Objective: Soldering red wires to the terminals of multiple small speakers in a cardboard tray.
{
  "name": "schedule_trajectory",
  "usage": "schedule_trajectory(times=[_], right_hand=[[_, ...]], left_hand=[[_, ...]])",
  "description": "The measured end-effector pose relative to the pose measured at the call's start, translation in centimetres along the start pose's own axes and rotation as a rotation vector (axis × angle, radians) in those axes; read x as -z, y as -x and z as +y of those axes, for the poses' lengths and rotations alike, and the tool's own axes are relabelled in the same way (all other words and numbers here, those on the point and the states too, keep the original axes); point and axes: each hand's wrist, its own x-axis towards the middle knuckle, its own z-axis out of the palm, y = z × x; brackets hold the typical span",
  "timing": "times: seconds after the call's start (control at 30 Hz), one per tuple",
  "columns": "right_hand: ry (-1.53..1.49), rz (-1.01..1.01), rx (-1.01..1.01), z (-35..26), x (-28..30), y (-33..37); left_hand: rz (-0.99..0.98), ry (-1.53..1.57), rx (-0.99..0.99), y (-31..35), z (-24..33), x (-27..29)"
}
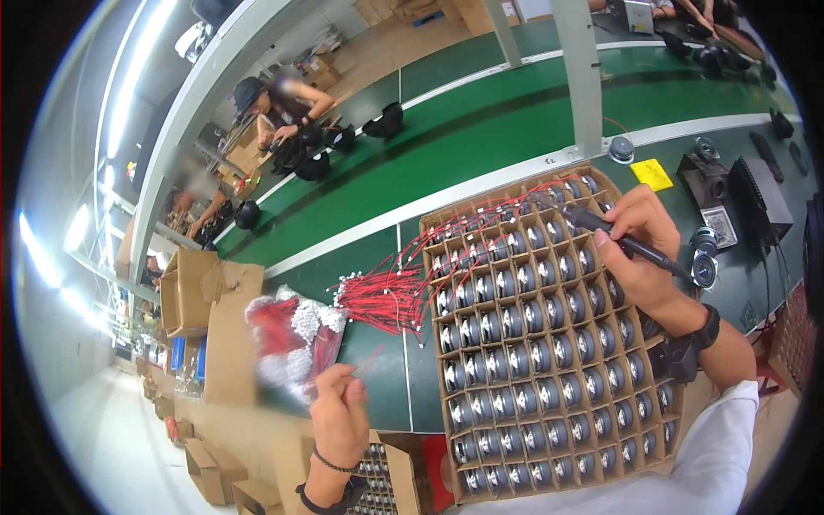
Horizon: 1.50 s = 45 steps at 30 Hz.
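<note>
Small round speakers [541,354] fill row upon row of a divided cardboard tray [443,386], which lies right of centre on a dark green table [390,414]. At the far left, bright tube lights [39,249] run along the room, with open brown cartons [190,292] below them. Farther in, a person in a dark cap [250,92] bends over black shells [384,122] beside a long green belt [481,146], which stretches behind the table toward the right. On the table's left part lie a clear bag [296,330] of red wires with white ends and, between it and the tray, a loose red bundle [382,300], some strands trailing over the tray's upper rows. Past the tray are a yellow pad [651,174] and a black box-shaped unit [760,197].

The left hand [339,421] is raised in front of the bag, fingers curled, thumb and forefinger pinching a thin red wire [371,359], blurred. The right hand [645,245], above the tray's upper right corner, has its fingers closed around a black pen-shaped iron [586,218], whose tip points left over the speakers; whether it touches one, I cannot tell.
</note>
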Motion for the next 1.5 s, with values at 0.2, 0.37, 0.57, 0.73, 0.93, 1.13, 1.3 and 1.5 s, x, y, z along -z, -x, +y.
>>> schedule_trajectory(times=[0.2,0.37,0.57,0.73,0.93,1.13,1.3,1.5], right_hand=[[-0.051,0.037,-0.076,-0.4,-0.7,-0.2],[-0.023,0.049,-0.068,0.1,-0.2,-0.2],[-0.039,0.059,-0.11,-0.2,-0.2,-0.4],[0.025,0.063,-0.078,0.1,-0.1,-0.4],[0.102,0.073,-0.109,0.5,0.0,-0.2],[0.158,-0.14,-0.063,0.3,1.1,-0.9],[0.168,-0.159,-0.095,0.8,1.1,-0.7],[0.038,-0.048,-0.166,0.6,0.0,0.0]], left_hand=[[-0.249,0.011,-0.244,-3.5,4.2,-1.5],[-0.248,0.057,-0.493,-8.0,7.6,-4.8],[-0.356,-0.046,-0.513,-11.8,9.9,-8.4],[-0.364,-0.104,-0.504,-14.5,9.0,-11.4],[-0.284,-0.013,-0.511,-16.8,8.6,-14.4],[-0.243,0.064,-0.485,-17.5,8.0,-15.7],[-0.198,0.095,-0.463,-17.5,7.9,-16.1],[-0.224,0.086,-0.5,-17.9,7.8,-16.9]])
